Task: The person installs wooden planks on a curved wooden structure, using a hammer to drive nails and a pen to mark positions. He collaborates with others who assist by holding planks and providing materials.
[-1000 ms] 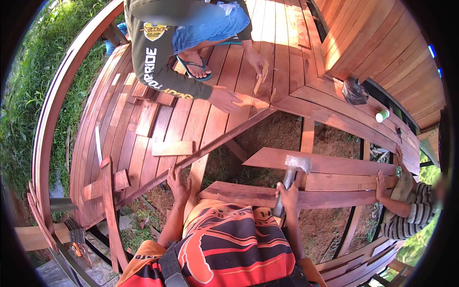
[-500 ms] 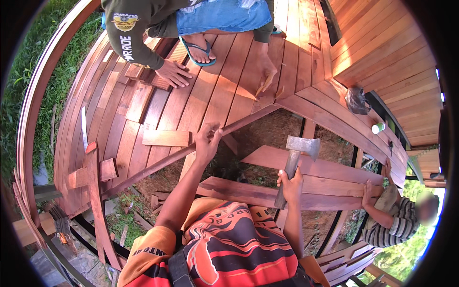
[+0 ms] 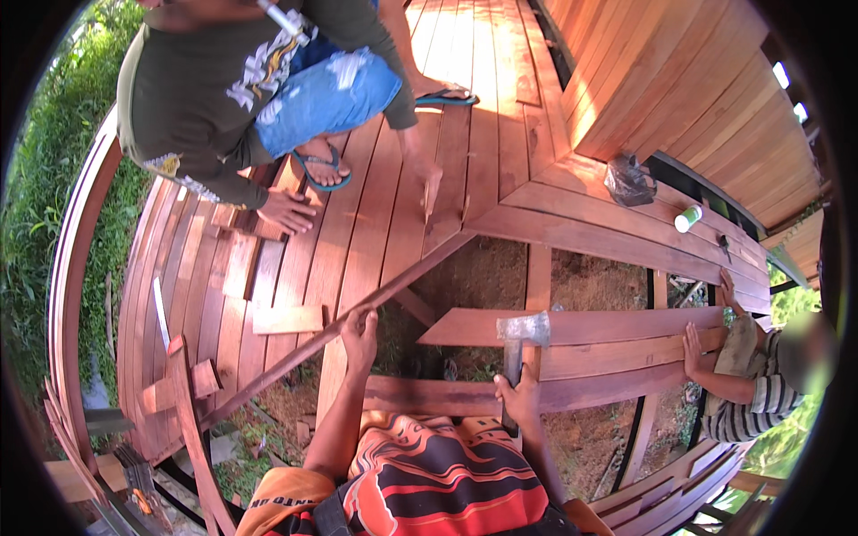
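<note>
My right hand (image 3: 521, 391) grips the handle of a hatchet (image 3: 525, 329), its grey head upright above the loose planks. My left hand (image 3: 359, 332) is closed, fingers curled, beside the angled edge board (image 3: 402, 279) of the deck; what it holds, if anything, is too small to make out. Under the hatchet, a reddish plank with a pointed end (image 3: 590, 327) lies across the open joists. Beyond my left hand, a co-worker's hand (image 3: 429, 183) holds a thin wooden piece upright on the deck, and their other hand (image 3: 288, 212) rests flat on boards.
A short wood block (image 3: 288, 319) lies on the decking. At the right a second person's hand (image 3: 693, 351) touches the plank ends. A dark plastic bag (image 3: 630, 180) and a white-green container (image 3: 688, 218) stand by the wall. Open gaps show the soil (image 3: 572, 447) below.
My view has shifted, bringing more of the co-worker into sight. My left hand has curled further, and the hatchet head now stands over the pointed plank, still in my right hand.
</note>
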`<state>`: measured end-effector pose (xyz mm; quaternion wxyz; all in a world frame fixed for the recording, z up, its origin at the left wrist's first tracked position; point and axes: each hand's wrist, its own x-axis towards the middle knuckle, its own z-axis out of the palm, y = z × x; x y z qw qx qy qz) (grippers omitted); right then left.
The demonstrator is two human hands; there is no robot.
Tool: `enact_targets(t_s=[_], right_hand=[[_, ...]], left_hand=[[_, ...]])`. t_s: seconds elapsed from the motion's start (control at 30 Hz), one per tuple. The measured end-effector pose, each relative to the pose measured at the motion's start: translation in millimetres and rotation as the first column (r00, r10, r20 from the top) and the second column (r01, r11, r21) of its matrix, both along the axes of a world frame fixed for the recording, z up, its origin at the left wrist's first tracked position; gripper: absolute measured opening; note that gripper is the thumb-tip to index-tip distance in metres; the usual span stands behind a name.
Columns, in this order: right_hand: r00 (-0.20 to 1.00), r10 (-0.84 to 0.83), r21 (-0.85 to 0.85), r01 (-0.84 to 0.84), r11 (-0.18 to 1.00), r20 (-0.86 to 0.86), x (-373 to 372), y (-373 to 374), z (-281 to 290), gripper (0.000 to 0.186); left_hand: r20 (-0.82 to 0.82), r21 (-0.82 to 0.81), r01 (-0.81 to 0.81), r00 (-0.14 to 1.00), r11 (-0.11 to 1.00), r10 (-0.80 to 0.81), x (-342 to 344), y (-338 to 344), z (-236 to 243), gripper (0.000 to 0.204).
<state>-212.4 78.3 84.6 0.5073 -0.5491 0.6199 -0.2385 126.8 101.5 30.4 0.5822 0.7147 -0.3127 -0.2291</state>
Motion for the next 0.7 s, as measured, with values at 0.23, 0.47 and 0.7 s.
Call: enact_targets(t_s=[0.23,0.47,0.7], right_hand=[[0.999,0.035,-0.021,-0.035,0.999,0.025,-18.0,-5.4,-10.4,0.023],[0.993,0.118,-0.001,-0.118,0.993,0.008,-37.8,-11.5,-17.6,0.026],[0.982,0.191,0.028,-0.191,0.981,-0.012,-46.1,-24.3,-15.2,0.023]], left_hand=[[-0.041,0.033,0.027,0.999,0.999,-0.025,-9.2,-10.9,-6.4,0.021],[-0.138,-0.066,-0.062,0.989,0.996,0.052,-14.4,-22.2,-4.8,0.02],[-0.145,-0.038,-0.178,0.975,0.983,0.17,-34.6,20.2,-22.9,0.021]])
